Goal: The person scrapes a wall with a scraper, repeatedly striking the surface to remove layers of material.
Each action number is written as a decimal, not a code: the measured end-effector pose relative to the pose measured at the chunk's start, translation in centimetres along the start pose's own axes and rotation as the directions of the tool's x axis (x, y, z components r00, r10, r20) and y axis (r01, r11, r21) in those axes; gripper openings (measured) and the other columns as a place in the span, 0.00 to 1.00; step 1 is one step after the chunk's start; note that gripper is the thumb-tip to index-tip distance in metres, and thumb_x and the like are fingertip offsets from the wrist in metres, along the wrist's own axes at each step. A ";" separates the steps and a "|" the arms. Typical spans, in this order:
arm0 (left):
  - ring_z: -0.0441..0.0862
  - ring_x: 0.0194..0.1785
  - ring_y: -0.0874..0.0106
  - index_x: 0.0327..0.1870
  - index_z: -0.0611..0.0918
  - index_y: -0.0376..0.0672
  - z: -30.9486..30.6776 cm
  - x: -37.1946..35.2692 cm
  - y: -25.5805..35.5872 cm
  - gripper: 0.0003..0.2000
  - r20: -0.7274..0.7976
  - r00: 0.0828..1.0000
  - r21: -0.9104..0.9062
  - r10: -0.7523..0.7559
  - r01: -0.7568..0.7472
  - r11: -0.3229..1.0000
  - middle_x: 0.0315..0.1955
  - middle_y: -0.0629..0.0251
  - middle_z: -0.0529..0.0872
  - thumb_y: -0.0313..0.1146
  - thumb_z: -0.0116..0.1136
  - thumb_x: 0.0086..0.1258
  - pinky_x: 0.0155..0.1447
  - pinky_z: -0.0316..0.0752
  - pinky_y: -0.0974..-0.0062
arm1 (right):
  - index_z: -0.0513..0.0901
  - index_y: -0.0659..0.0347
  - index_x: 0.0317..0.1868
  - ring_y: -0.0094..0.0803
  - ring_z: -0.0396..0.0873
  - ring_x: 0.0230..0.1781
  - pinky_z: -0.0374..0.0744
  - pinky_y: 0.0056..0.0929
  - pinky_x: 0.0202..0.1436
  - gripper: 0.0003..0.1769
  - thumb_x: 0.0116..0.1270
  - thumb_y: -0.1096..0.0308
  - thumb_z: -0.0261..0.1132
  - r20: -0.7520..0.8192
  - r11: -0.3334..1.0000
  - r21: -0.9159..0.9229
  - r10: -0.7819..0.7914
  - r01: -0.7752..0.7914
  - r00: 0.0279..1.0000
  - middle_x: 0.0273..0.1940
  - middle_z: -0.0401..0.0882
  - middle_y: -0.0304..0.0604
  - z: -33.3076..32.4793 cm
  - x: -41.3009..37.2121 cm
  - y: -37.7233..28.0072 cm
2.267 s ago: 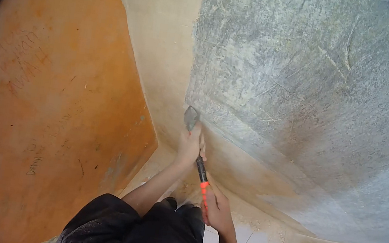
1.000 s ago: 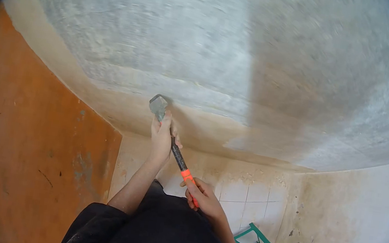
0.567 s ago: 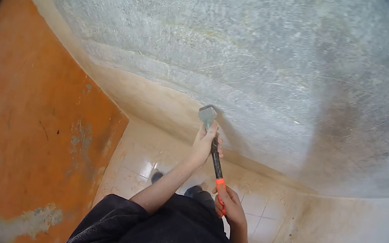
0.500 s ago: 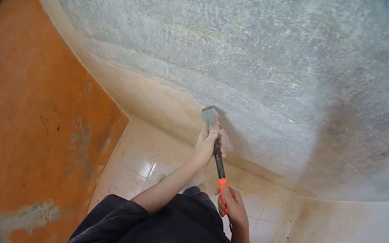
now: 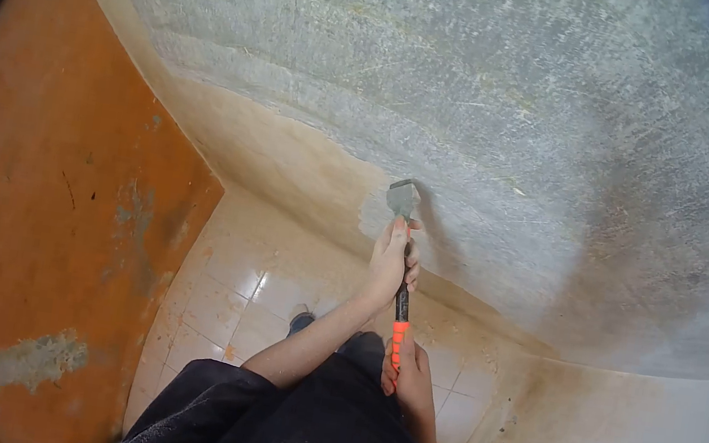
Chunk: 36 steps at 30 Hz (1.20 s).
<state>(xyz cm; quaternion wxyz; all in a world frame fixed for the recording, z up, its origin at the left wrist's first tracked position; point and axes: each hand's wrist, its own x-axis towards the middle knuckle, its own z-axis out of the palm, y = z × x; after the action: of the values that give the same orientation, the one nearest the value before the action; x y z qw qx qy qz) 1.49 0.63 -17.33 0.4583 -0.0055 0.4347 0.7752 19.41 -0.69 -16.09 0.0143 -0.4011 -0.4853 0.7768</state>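
Note:
A long-handled scraper (image 5: 401,197) with a flat, dusty head and a black and orange handle is held in both hands. My left hand (image 5: 387,267) is wrapped round the upper shaft just below the head. Lower down, my right hand (image 5: 411,373) is closed on the orange grip. The scraper's head lies against the wall (image 5: 493,141), at the border between its rough grey-green surface and a beige lower band (image 5: 291,154). Some of the fingers are hidden behind the handle.
To the left stands an orange wall (image 5: 43,178) with worn grey patches. The tiled floor (image 5: 217,293) below carries dust and small crumbs. A pale wall (image 5: 632,442) rises at the right. My shoe (image 5: 301,314) shows beside my dark clothing.
The scraper and both hands have shifted slightly up and right along the wall. A grey patch now shows left of the head, in the beige band. The view has shifted a little.

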 end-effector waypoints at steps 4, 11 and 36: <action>0.59 0.15 0.82 0.58 0.69 0.46 2.1 -0.1 -1.0 0.21 -0.037 0.994 0.013 0.104 -0.104 0.995 0.19 0.75 0.63 0.54 0.33 0.83 0.18 0.61 0.80 | 0.71 0.62 0.37 0.20 0.60 0.10 0.63 0.22 0.14 0.27 0.81 0.45 0.43 0.066 0.993 -0.122 0.002 0.006 0.998 0.16 0.62 0.32 -2.7 -0.3 -2.1; 0.54 0.13 0.83 0.47 0.68 0.47 4.3 1.5 -1.8 0.21 -0.211 0.953 0.059 0.215 -0.207 0.977 0.16 0.77 0.59 0.56 0.33 0.82 0.17 0.56 0.80 | 0.70 0.60 0.35 0.21 0.58 0.09 0.62 0.23 0.13 0.27 0.82 0.45 0.41 0.187 0.984 -0.176 0.056 -0.023 0.981 0.16 0.60 0.32 -6.2 1.4 -4.1; 0.56 0.09 0.82 0.38 0.64 0.48 2.6 2.1 0.5 0.21 -0.197 0.962 -0.015 0.191 -0.198 0.980 0.13 0.75 0.60 0.57 0.33 0.81 0.10 0.56 0.80 | 0.71 0.59 0.33 0.19 0.61 0.10 0.61 0.22 0.14 0.26 0.81 0.47 0.44 0.087 0.967 -0.248 0.084 -0.061 0.993 0.16 0.63 0.32 -3.5 1.3 -6.1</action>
<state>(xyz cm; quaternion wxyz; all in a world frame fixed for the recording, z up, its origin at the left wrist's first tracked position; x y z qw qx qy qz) 0.97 3.78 -16.20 0.3352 -0.0465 0.4626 0.8194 18.47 5.65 -12.93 -0.0872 -0.3792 -0.5624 0.7296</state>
